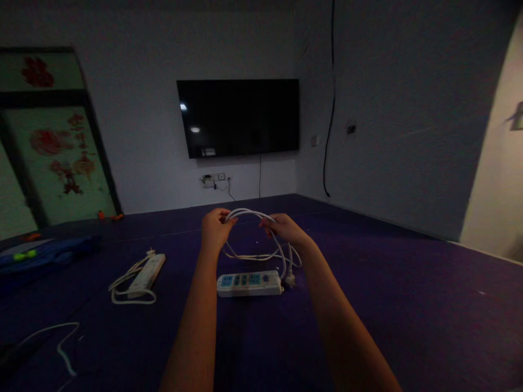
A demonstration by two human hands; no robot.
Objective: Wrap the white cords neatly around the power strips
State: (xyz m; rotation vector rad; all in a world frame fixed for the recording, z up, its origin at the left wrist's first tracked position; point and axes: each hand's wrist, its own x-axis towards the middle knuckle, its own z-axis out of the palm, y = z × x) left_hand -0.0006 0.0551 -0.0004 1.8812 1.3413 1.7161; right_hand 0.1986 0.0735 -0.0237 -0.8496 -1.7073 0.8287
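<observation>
My left hand (216, 227) pinches the left side of a looped white power cord (249, 210). My right hand (284, 226) grips the same cord on the right, so the loops arch between both hands above the floor. The cord runs down to a white power strip (249, 284) with blue and dark sockets, lying flat just below my hands. Beside the strip's right end rests the cord's plug (290, 280). Part of the loop hangs down to the floor behind the strip.
A second white power strip (149, 275) with its cord bundled lies to the left on the purple floor (388, 305). Nearer on the left is a loose white cable (63, 351). Blue cloth (61, 253) lies farther left. A television (241, 117) hangs on the far wall.
</observation>
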